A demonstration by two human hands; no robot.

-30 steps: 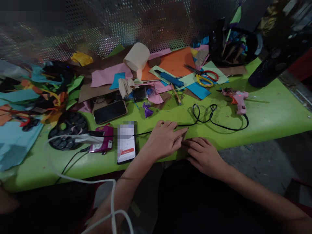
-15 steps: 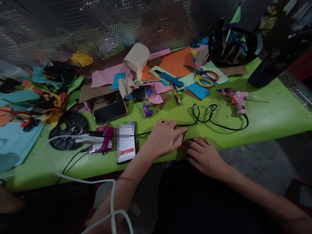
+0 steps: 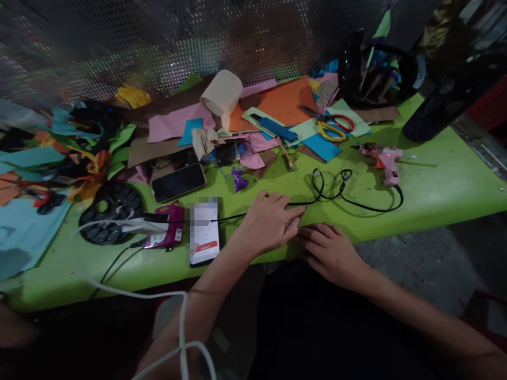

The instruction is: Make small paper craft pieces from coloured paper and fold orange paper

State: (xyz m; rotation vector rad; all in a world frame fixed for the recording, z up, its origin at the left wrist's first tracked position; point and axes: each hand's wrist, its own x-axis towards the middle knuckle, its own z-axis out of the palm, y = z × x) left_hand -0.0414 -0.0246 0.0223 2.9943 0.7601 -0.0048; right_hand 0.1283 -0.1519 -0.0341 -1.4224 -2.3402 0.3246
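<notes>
My left hand rests palm down near the front edge of the green table, index finger stretched to the right and the other fingers bent. A black cable runs behind or under its fingers; I cannot tell if they touch it. Close beside it, my right hand lies over the edge, fingers extended together towards the left hand. Nothing held is visible in either hand. Left of my left hand lies a phone with a lit, partly blurred screen. The cable leads right to a pink glue gun with a red light.
Scissors, a blue cutter, a pencil and paper scraps lie along the back. At left are a dark phone, a purple power strip and a black round tray. A dark bottle leans at right.
</notes>
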